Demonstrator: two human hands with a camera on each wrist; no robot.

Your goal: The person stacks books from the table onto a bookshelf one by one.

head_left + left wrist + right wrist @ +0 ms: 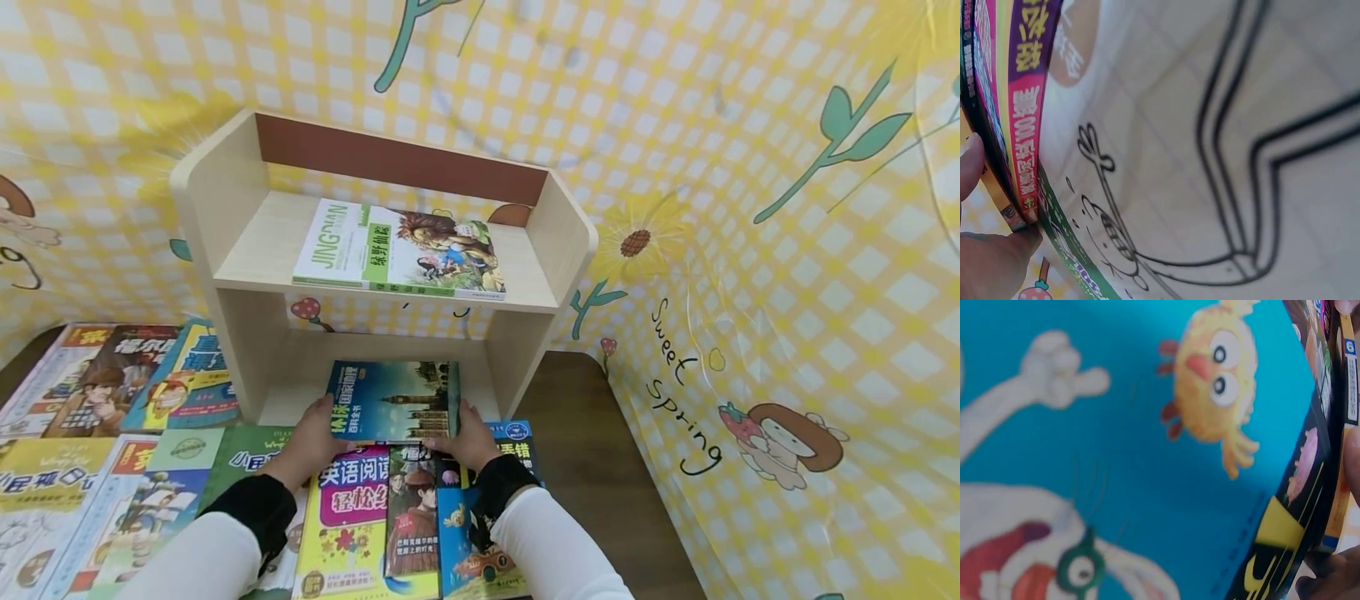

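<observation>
A blue book (pixel 393 400) with a clock-tower cover lies flat at the mouth of the lower level of a small wooden shelf (pixel 225 217). My left hand (pixel 318 427) grips its left edge and my right hand (pixel 467 433) grips its right edge. A green book (pixel 397 250) with a lion picture lies flat on the upper board. The left wrist view shows my fingers (pixel 994 259) against book edges, beside a pale line-drawn cover (pixel 1210 156). In the right wrist view, fingertips (pixel 1352 462) show at the right border of a blue cover with a yellow chick (pixel 1216 369).
Several picture books (pixel 352 517) lie spread over the dark table (pixel 600 467) in front of and left of the shelf. A yellow checked wall covering (pixel 750 208) stands behind and to the right. Bare tabletop shows right of the shelf.
</observation>
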